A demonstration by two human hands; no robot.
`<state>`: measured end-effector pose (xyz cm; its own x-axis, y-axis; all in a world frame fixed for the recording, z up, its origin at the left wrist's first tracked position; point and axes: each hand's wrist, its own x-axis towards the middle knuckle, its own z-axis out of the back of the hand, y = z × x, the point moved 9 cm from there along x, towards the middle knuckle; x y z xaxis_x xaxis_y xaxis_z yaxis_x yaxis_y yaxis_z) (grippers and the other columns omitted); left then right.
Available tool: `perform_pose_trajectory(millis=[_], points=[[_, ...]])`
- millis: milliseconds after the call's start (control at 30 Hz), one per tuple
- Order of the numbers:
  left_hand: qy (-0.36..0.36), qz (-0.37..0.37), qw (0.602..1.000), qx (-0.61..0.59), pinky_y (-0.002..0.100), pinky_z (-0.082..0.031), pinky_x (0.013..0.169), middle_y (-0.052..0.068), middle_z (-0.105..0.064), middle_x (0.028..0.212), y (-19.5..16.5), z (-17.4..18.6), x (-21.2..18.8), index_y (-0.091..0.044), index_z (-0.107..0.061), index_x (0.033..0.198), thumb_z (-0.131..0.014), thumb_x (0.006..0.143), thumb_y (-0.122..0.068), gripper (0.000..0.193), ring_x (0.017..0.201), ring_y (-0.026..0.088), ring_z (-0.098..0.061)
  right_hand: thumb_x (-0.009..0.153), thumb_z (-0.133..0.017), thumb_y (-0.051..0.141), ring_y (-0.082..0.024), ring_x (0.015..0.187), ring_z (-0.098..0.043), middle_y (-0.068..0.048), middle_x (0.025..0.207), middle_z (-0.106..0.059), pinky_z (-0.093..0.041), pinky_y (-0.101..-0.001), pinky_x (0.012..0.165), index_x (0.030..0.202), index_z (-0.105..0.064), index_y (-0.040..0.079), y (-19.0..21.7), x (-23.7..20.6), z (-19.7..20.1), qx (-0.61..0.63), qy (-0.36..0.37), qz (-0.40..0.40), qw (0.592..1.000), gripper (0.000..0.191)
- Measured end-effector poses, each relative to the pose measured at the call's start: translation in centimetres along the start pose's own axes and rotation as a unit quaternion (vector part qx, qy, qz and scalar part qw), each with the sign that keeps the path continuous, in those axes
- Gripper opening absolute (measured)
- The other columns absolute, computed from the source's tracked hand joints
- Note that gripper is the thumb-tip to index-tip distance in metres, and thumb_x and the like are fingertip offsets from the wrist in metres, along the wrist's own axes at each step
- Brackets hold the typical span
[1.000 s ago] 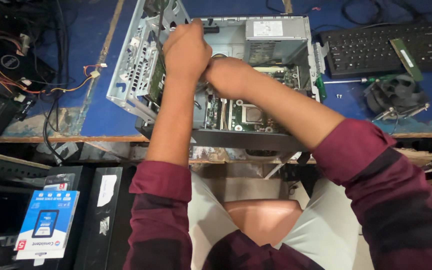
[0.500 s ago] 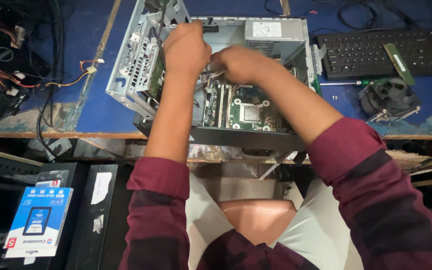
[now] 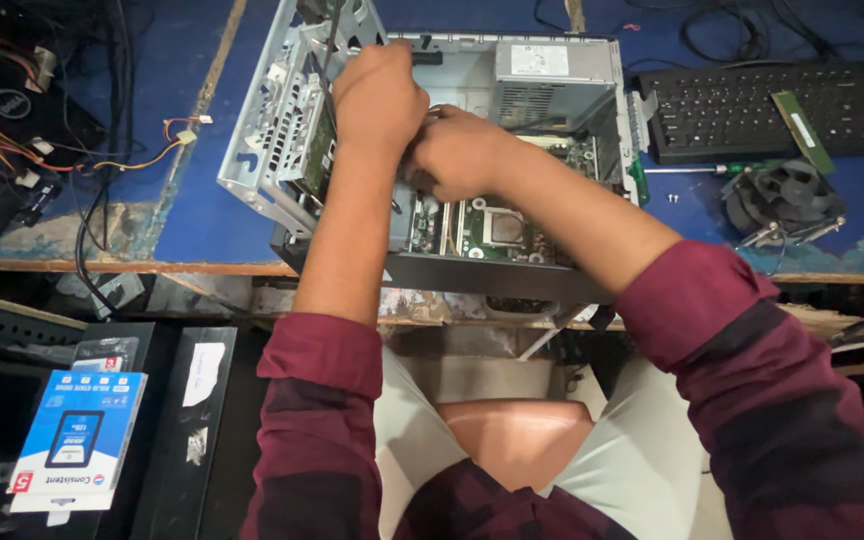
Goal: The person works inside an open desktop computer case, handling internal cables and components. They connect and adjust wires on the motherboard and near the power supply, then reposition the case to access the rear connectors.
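An open desktop computer case (image 3: 432, 150) lies on its side on the blue workbench (image 3: 192, 210), straight ahead at twelve o'clock. The left hand (image 3: 380, 98) is curled closed over something inside the case; what it grips is hidden. The right hand (image 3: 457, 152), touching it at four o'clock, is also clenched, its hold unseen. The motherboard (image 3: 492, 228) shows below them. At two o'clock lie a keyboard (image 3: 782, 105) and a cooler fan (image 3: 784, 198).
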<state>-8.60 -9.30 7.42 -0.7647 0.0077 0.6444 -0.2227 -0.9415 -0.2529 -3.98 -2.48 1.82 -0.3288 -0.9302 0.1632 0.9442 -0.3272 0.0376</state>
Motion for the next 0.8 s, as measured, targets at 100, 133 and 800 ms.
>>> perform_pose_trajectory(millis=[100, 133, 800], points=[[0.010, -0.001, 1.000, -0.002, 0.055, -0.057, 0.072, 0.024, -0.072, 0.081, 0.1, -0.2, 0.0, -0.003, -0.072, 0.086, -0.074, 0.073, -0.012, 0.017, 0.079, 0.046, -0.070, 0.064, -0.075, 0.016, -0.028, 0.105, -0.065, -0.006, 0.095, -0.074, -0.045, -0.0497, 0.089, 0.102, -0.079, 0.022, -0.3, -0.2, 0.6, -0.061, 0.022, -0.028, 0.997, 0.039], [0.012, 0.003, 1.000, -0.004, 0.055, -0.057, 0.073, 0.024, -0.072, 0.082, 0.2, -0.3, 0.0, -0.002, -0.073, 0.087, -0.076, 0.072, -0.013, 0.019, 0.080, 0.046, -0.070, 0.063, -0.075, 0.016, -0.026, 0.108, -0.064, -0.004, 0.095, -0.074, -0.044, -0.0495, 0.088, 0.098, -0.080, 0.023, -0.4, -0.4, 1.1, -0.072, 0.013, -0.026, 0.997, 0.036], [0.355, 0.062, 0.921, 0.147, 0.045, -0.057, 0.089, 0.018, -0.071, 0.119, 3.0, -8.1, -2.9, -0.010, -0.076, 0.113, -0.077, 0.084, -0.014, 0.030, 0.111, 0.035, -0.069, 0.073, -0.079, 0.024, -0.035, 0.083, -0.070, -0.010, 0.085, -0.075, -0.056, -0.0483, 0.071, 0.101, -0.083, 0.029, -1.5, -0.7, 0.7, -0.021, 0.042, -0.060, 0.997, 0.029]])
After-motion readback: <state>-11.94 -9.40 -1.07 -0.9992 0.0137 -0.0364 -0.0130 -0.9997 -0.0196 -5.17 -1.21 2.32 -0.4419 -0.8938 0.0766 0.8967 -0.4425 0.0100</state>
